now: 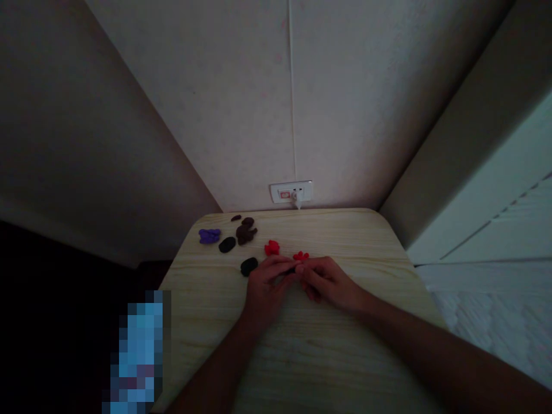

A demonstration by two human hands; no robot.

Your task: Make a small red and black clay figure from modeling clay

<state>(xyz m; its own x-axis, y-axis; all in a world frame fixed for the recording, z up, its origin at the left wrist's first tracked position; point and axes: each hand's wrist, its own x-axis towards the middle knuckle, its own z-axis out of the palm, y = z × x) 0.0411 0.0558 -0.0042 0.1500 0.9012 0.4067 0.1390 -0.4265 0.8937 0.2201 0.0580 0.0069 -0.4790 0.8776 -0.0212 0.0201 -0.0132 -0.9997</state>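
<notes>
My left hand (pixel 265 290) and my right hand (pixel 330 282) meet over the table, fingertips close together. Between them shows a small dark piece of modelling clay (pixel 291 270), pinched by the left fingers and touched by the right ones. The right fingers are closed at its end; whether they also grip it is hard to see. Just beyond the fingers lie a red clay piece with lobes (pixel 301 256) and a red clay lump (pixel 272 248). Left of my left hand is a black clay lump (pixel 249 267), near its knuckles.
Farther left on the wooden table (pixel 345 345) lie a black oval clay piece (pixel 227 245), brown clay lumps (pixel 245 233) and a purple clay lump (pixel 209 236). Behind the table, the wall carries a socket (pixel 291 191) with a white plug. A blurred-out blue patch (pixel 140 339) is at left.
</notes>
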